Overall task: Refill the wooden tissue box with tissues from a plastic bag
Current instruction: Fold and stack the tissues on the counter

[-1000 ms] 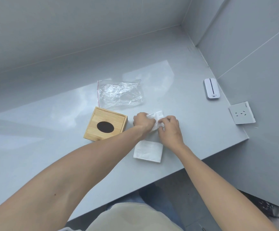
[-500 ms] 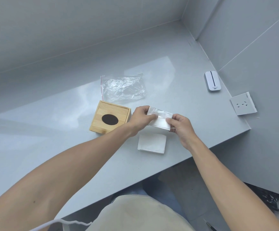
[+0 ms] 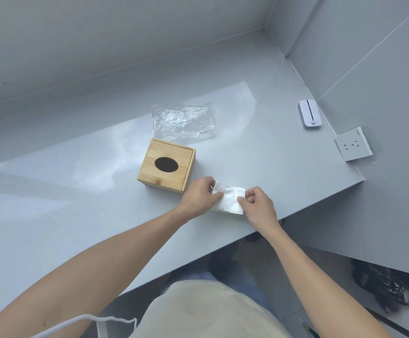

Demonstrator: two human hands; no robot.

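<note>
Your grey counter (image 3: 259, 152) gives you room, but the tissues sit close to its near edge, so a careless tug could drag them off onto the floor. The wooden tissue box (image 3: 166, 165) stands upright just left of your hands, its lid seemingly closed and its oval opening dark and apparently empty; pushing the tissue through that small hole would likely bunch or tear it, so the lid probably wants opening first. Behind the box the clear plastic bag (image 3: 185, 123) lies flat and crumpled, out of your path, looking emptied. Between your hands the folded white tissue (image 3: 229, 198) is thin and soft, raised over what looks like more of the stack; pulling the ends apart too hard could rip it. Your left hand (image 3: 199, 197) pinches its left end, your right hand (image 3: 259, 204) pinches its right end. The white device (image 3: 310, 114) and wall socket (image 3: 352, 147) are well apart, no obstacle.
</note>
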